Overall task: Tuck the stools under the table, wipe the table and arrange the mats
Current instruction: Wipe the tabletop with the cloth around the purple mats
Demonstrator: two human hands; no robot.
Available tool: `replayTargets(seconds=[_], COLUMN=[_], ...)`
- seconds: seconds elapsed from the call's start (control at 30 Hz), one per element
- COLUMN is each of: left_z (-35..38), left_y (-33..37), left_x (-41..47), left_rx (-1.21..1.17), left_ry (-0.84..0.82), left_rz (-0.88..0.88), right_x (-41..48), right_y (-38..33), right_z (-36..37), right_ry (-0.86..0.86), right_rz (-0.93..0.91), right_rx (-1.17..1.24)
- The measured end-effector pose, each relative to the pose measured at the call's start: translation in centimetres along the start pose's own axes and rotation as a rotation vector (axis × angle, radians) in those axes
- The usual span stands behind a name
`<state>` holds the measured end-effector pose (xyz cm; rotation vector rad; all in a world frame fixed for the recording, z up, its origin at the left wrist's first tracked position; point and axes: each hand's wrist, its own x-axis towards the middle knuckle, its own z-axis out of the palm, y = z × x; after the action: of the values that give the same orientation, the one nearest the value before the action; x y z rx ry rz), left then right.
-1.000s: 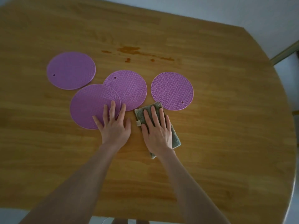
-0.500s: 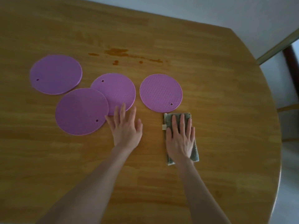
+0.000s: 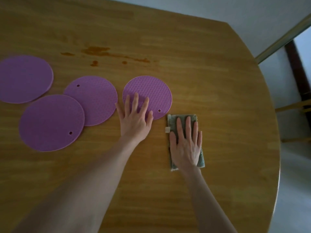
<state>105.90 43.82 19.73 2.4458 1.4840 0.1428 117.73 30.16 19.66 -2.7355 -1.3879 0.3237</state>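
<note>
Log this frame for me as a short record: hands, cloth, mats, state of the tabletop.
left hand: flat, fingers resting on the right-hand mat
right hand: flat, pressing the grey cloth onto the table
mats: four, round, purple; front-left mat overlaps the middle mat; far-left mat partly cut off by the frame
tabletop: brown stain beyond the mats, not yet wiped
stools: none clearly in view

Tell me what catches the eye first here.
Four purple mats lie across the left of the wooden table, the left hand flat on the rightmost mat. The right hand presses a grey cloth beside it, and brown stains sit beyond the mats.
</note>
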Motion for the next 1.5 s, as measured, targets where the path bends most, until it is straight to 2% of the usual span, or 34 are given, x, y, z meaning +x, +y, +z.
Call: replayTargets(seconds=[0.2, 0.47, 0.67, 0.8, 0.93, 1.1, 1.23, 1.37, 1.5], left_z=[0.4, 0.4, 0.1, 0.0, -1.0, -3.6, -4.4, -4.2, -4.0], left_y=[0.1, 0.2, 0.4, 0.2, 0.2, -5.0, -11.0, -12.1, -12.1], left_x=[0.1, 0.0, 0.3, 0.4, 0.4, 2.0, 3.5, 3.7, 3.6], left_rx=[0.062, 0.039, 0.081, 0.030, -0.029, 0.020, 0.145, 0.178, 0.165], left_ry=[-0.020, -0.018, -0.076, -0.046, -0.019, 0.048, -0.011, -0.079, -0.075], left_rz=[-0.012, -0.004, -0.045, -0.034, -0.018, -0.072, -0.070, -0.073, -0.071], right_x=[7.6, 5.4, 12.7, 18.1, 18.9, 19.2, 21.6, 24.5, 26.6], right_y=[0.0, 1.3, 1.3, -1.7, -2.8, -2.6, -4.4, -6.6, -8.8], right_z=[-1.5, -1.4, -2.8, -3.7, -3.8, -4.0, -4.3, -4.4, -4.5], right_ry=[-0.036, -0.016, -0.049, -0.078, -0.073, -0.076, -0.102, -0.137, -0.134], right_rz=[0.121, -0.064, 0.041, -0.010, -0.050, -0.041, -0.060, -0.109, -0.156], right_rx=[0.046, 0.017, 0.022, 0.047, 0.027, 0.006, -0.016, -0.046, -0.055])
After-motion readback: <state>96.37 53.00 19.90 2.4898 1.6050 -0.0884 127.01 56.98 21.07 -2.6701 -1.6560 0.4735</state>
